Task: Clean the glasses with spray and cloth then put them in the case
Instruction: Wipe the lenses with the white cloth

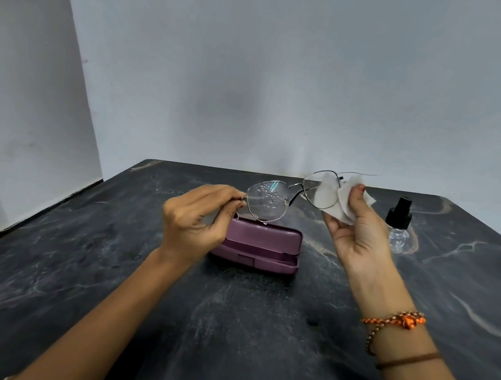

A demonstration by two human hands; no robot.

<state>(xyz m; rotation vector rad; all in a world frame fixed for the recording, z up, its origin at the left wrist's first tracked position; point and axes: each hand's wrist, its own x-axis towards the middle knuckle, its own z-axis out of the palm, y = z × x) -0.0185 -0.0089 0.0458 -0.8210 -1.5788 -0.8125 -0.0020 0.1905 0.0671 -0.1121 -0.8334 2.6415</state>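
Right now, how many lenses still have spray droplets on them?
1. The lens nearest the left hand is beaded with droplets. The other lens has the cloth pressed against it by the right hand, so any droplets there are hidden.

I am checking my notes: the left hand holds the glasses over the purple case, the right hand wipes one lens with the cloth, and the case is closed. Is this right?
Not quite: the head view shows the purple case open, its lid raised. The rest stands: the left hand holds the glasses over it, and the right hand wipes one lens with the cloth.
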